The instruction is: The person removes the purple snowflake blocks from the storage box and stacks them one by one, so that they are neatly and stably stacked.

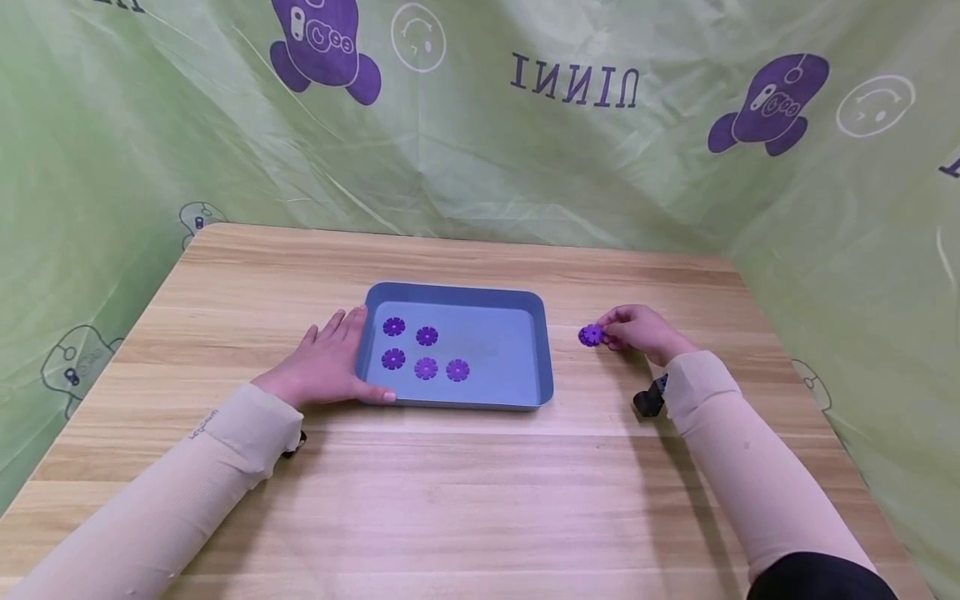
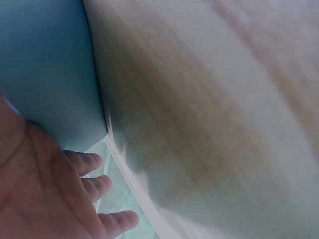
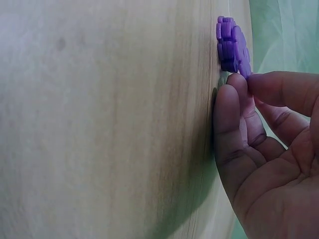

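Observation:
My left hand (image 1: 327, 360) lies against the left side of a blue-grey tray (image 1: 495, 393), fingers stretched out and thumb along its front rim. The left wrist view has the palm (image 2: 40, 184) beside the tray's wall (image 2: 55, 74). Inside the tray, several purple notched discs (image 1: 426, 367) lie flat and apart from each other in its left half. Right of the tray, my right hand (image 1: 637, 330) pinches the edge of a purple notched disc (image 3: 242, 52) between thumb and fingertips. That disc is tilted against a small stack of similar discs (image 3: 226, 45) on the table.
The wood-grain table (image 1: 465, 500) carries the tray near its middle. A green printed curtain (image 1: 480, 167) hangs behind the table and at both sides. Black wrist devices (image 1: 649, 398) sit under the sleeves.

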Action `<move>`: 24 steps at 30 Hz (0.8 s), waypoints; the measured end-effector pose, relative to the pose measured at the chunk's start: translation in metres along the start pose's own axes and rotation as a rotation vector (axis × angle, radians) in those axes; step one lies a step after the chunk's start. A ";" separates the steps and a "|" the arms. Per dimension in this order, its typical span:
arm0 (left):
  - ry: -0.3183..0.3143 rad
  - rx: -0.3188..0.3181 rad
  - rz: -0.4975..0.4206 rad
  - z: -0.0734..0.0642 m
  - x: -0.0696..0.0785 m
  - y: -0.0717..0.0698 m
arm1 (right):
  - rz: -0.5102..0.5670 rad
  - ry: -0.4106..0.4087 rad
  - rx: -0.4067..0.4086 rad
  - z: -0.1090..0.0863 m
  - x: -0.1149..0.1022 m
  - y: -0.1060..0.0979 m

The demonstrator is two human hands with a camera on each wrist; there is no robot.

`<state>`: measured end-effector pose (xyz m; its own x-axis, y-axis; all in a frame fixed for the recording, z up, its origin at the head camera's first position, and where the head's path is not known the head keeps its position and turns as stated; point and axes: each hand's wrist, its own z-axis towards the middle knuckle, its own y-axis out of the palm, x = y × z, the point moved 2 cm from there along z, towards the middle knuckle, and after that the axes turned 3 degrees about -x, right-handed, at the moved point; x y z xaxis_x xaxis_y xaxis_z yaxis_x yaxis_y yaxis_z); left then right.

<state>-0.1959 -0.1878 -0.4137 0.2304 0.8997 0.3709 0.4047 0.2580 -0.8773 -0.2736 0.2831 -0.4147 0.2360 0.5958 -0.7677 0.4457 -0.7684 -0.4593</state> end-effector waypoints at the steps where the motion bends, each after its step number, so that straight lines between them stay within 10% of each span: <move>1: 0.000 -0.001 0.001 0.000 0.000 0.000 | -0.001 0.001 0.000 0.000 0.000 0.000; 24: -0.001 -0.008 -0.010 -0.001 0.002 -0.002 | -0.002 0.017 0.011 -0.002 -0.003 0.002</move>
<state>-0.1952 -0.1871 -0.4106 0.2252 0.8973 0.3797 0.4145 0.2645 -0.8707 -0.2718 0.2805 -0.4129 0.2500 0.6015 -0.7587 0.4370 -0.7693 -0.4660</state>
